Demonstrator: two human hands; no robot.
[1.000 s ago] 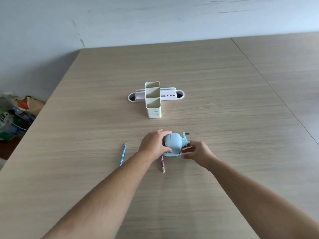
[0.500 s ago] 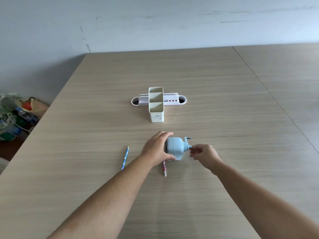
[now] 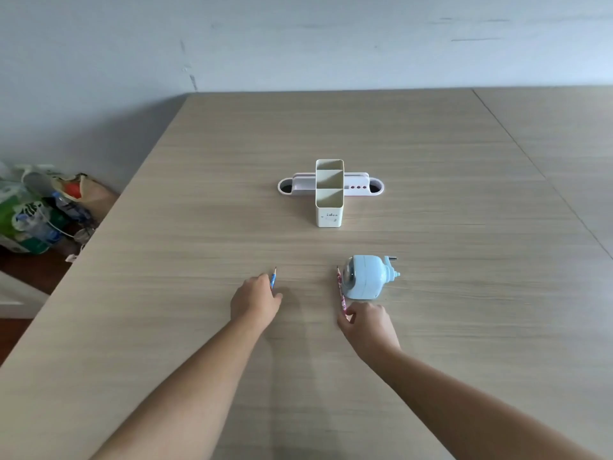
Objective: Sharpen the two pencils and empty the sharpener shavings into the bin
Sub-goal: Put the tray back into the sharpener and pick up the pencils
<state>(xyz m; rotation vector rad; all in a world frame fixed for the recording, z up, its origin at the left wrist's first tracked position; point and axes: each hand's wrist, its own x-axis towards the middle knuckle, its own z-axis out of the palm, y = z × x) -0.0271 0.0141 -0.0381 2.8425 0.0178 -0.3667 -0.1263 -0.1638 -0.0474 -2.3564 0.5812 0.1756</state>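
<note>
Pale blue crank pencil sharpener (image 3: 366, 277), rounded plastic body with its small handle pointing toward the right of the frame, resting on the light wood-grain tabletop (image 3: 431, 327) slightly right of centre, with no hand on it. Just beside its left face lies the pink patterned pencil (image 3: 340, 292), running from lower centre upward, dark tip toward the top of the frame; whether it touches the sharpener cannot be told. The right hand (image 3: 368, 327), lower centre-right, has its fingers curled together, thumb and forefinger pinching the near end of the pink pencil. Left of centre, the blue pencil (image 3: 273, 278) shows only its upper part and pointed tip; the rest is hidden under the left hand (image 3: 255, 302), whose fingers are bent down and closed over it, though the exact grip cannot be made out. The two pencils lie well apart and roughly parallel. Above centre stands a cream rectangular desk organiser (image 3: 329, 197) with three open compartments, upright, set across a low white oval-ended tray (image 3: 361, 187). At the left edge of the frame, beyond the table, sits a heap of bags and plastic bottles (image 3: 36, 210) on the floor.
</note>
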